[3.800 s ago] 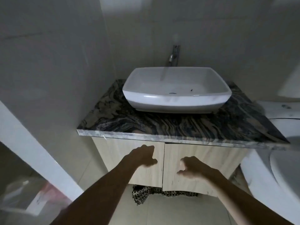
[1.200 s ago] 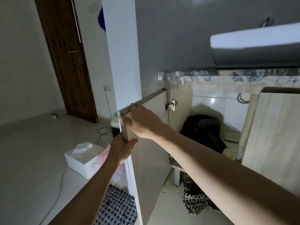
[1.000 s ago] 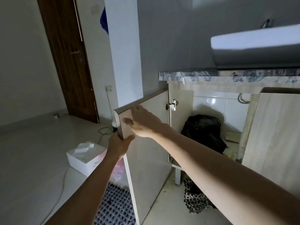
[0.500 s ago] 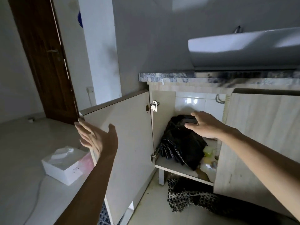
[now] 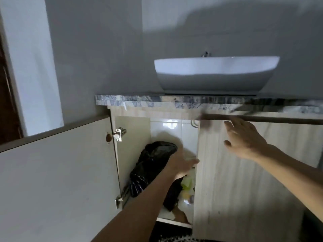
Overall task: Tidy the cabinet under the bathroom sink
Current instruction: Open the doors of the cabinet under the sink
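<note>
The cabinet under the white sink (image 5: 215,74) stands with its left door (image 5: 57,172) swung wide and its right door (image 5: 244,180) ajar. Inside, a crumpled black bag (image 5: 152,165) leans on the shelf, with small yellow-green items (image 5: 187,182) and a white object (image 5: 187,201) beside it. My left hand (image 5: 180,163) is in the opening, over the bag's upper right side, its thumb by the right door's edge, holding nothing I can see. My right hand (image 5: 244,138) hovers open in front of the right door's upper part, fingers spread.
A marble countertop (image 5: 174,102) overhangs the cabinet. A metal hinge (image 5: 118,135) sticks out at the left door's top. A patterned mat (image 5: 174,239) lies on the floor below the shelf. A dark wooden room door (image 5: 7,102) is at the far left.
My left hand left the left door and moved into the cabinet opening by the black bag. My right hand drew back from the bag to the front of the right door.
</note>
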A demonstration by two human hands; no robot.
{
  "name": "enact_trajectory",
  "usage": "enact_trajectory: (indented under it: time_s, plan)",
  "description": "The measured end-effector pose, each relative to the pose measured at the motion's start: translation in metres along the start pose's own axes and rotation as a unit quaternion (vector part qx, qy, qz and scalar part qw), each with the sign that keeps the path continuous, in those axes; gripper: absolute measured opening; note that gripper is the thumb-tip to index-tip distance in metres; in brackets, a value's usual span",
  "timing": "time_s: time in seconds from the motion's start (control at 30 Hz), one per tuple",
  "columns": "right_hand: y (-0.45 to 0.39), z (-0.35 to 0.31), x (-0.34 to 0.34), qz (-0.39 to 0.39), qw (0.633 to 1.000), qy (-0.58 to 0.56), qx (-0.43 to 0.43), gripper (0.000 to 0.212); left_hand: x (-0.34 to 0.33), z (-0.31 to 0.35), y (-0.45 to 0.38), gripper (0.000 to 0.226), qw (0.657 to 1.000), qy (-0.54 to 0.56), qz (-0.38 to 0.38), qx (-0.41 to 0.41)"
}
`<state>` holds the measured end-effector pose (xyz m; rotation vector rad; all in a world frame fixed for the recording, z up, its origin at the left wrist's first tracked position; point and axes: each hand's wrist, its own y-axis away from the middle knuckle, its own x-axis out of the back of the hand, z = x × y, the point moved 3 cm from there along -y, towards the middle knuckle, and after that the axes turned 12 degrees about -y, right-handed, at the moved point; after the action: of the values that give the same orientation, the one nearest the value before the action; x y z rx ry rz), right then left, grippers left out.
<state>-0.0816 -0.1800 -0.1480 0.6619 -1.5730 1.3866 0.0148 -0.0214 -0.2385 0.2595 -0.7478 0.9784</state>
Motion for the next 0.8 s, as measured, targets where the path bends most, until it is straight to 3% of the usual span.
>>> enact_trajectory:
  time_s: [0.13, 0.43, 0.53, 0.67, 0.8]
  plan:
    - [-0.008, 0.026, -0.010, -0.030, 0.999, -0.013, -0.040, 0.079, -0.038, 0.017, -0.036, 0.096, 0.998, -0.005, -0.059, 0.000]
    - [-0.022, 0.035, -0.008, -0.074, 0.994, -0.023, -0.082, 0.088, -0.057, 0.023, -0.065, 0.091, 0.996, 0.071, -0.051, 0.006]
    - [-0.019, 0.032, -0.002, -0.081, 0.991, -0.033, -0.097, 0.086, -0.058, 0.020, -0.062, 0.076, 0.996, 0.086, -0.023, 0.008]
    - [-0.004, 0.026, 0.011, -0.042, 0.991, -0.075, -0.105, 0.058, -0.058, 0.011, -0.047, 0.054, 0.999, 0.016, 0.033, -0.028]
    - [0.019, 0.021, 0.025, -0.012, 0.987, -0.074, -0.140, 0.064, -0.055, 0.008, -0.028, 0.040, 0.996, -0.008, 0.043, -0.075]
